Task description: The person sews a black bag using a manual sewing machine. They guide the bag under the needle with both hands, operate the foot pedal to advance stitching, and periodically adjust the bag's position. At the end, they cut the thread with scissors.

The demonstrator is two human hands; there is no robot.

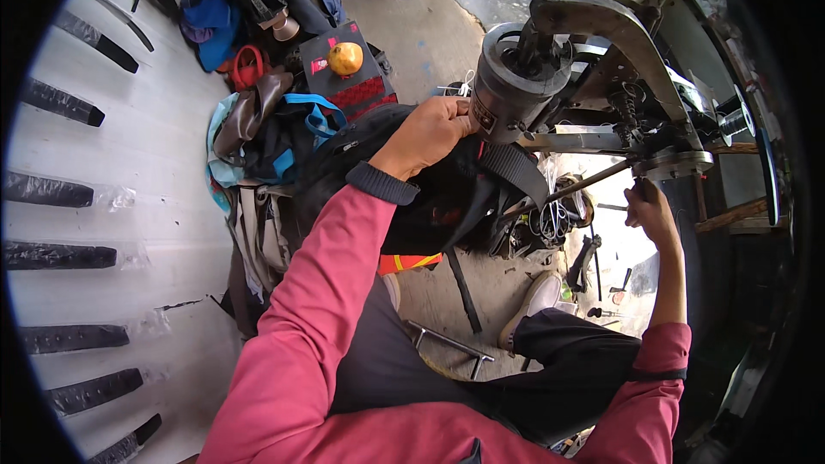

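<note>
while the left hand [427, 136] stands with bent, nearly closed fingers at the side of the grey metal cylinder [507, 86], its fingertips seem to touch the wall; i cannot tell whether something thin is pinched there. the right hand [651, 210] is curled just below the round grey metal disc [675, 163], and what lies inside this grip, possibly a handle, i cannot see. the bulky black fabric bag [443, 193] lies below the left hand, beside the grey metal machine with a curved arm [614, 17], and its ribbed black webbing strap [518, 174] bends near the cylinder. in my judgement, this handling asks for slow, even force from the right hand, steady left fingers kept clear of moving parts, and the strap held aside, because it could be caught.
</note>
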